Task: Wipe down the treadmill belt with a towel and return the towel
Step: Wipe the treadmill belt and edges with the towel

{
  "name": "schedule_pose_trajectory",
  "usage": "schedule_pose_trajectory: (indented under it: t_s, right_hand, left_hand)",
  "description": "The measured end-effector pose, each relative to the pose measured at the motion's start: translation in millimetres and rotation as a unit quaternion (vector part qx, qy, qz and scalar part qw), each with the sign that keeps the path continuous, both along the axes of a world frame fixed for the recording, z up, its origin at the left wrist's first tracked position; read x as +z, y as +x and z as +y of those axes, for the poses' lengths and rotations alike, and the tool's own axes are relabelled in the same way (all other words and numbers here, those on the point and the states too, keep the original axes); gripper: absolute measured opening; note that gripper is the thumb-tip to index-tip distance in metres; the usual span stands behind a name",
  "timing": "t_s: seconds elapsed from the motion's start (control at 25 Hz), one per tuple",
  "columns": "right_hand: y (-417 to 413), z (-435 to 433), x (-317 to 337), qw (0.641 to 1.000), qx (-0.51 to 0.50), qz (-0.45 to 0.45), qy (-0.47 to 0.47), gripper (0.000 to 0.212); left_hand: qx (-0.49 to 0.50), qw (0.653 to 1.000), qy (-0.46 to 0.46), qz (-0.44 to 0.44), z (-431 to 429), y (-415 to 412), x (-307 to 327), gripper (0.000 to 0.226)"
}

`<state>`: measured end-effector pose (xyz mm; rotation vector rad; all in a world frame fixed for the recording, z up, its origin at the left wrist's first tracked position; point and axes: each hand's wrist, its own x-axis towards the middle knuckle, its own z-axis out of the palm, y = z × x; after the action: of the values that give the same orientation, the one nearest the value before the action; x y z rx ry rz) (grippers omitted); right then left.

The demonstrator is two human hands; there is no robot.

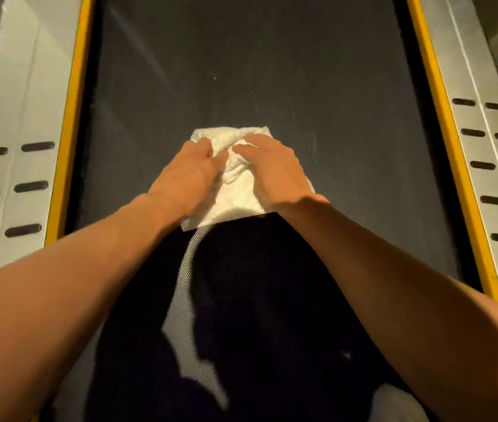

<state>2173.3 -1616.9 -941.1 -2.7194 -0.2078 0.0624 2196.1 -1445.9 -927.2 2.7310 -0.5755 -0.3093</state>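
The dark, finely woven treadmill belt (272, 71) ran from near to far down the middle, matt and faintly streaked, with a deep shadow across its near half. A glossy yellow left edge strip (72, 132) and a matching yellow right edge strip (442, 132) bordered it. Outside them lay the brushed silver left side rail (13, 111) and the silver right side rail (475, 86), each punched with paired black oval slots.

A folded white terry towel (235, 199) lay flat on the belt, about midway between the strips. It was roughly square and nubby, and rumpled into ridges at its centre. The left hand (186, 175) sat on its left part with fingers curled, its grip bunching the cloth. The right hand (275, 169) lay on its right part with fingers nearly straight and pressed down, its grip open. Bare forearms reached in from the near edge. Dark belt showed on the towel's left, right and far sides, well apart from both strips.
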Motion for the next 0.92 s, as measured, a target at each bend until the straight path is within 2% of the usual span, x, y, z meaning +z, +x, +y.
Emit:
schedule_pose_trajectory:
  t_s: [0.08, 0.16, 0.28, 0.4, 0.56, 0.64, 0.76, 0.88, 0.92]
  right_hand:
    - [4, 30, 8, 0.999, 0.039, 0.011, 0.005, 0.048]
    - [-11, 41, -5, 0.996, 0.072, 0.048, 0.013, 0.051]
    - [-37, 40, -14, 0.994, 0.093, 0.055, 0.018, 0.052]
    - [-13, 62, 1, 0.996, 0.055, 0.076, 0.002, 0.053]
    - [-3, 102, 19, 0.988, 0.127, 0.082, -0.010, 0.054]
    - [-27, 101, 3, 0.986, 0.150, 0.079, -0.009, 0.056]
    - [-44, 90, -17, 0.991, 0.115, 0.033, 0.057, 0.049]
    - [-24, 110, -7, 0.989, 0.123, 0.078, -0.024, 0.050]
    - [-18, 125, -2, 0.988, 0.135, 0.078, -0.016, 0.049]
  left_hand:
    - [-0.019, 0.998, 0.053, -0.026, 25, -4, -2, 0.026]
    - [-0.045, 0.994, 0.055, -0.080, 51, -17, 0, 0.034]
    - [-0.074, 0.997, 0.028, -0.025, 57, -60, 3, 0.045]
    - [-0.050, 0.997, 0.048, -0.022, 65, -38, 10, 0.034]
    - [0.025, 0.993, 0.114, -0.028, 101, -34, 13, 0.033]
    - [0.002, 0.996, 0.079, -0.043, 109, -56, 14, 0.036]
    - [-0.051, 0.997, 0.032, -0.040, 108, -83, 14, 0.045]
    - [-0.010, 0.997, 0.073, -0.025, 124, -64, 14, 0.038]
    - [0.005, 0.995, 0.093, -0.025, 131, -58, 15, 0.035]
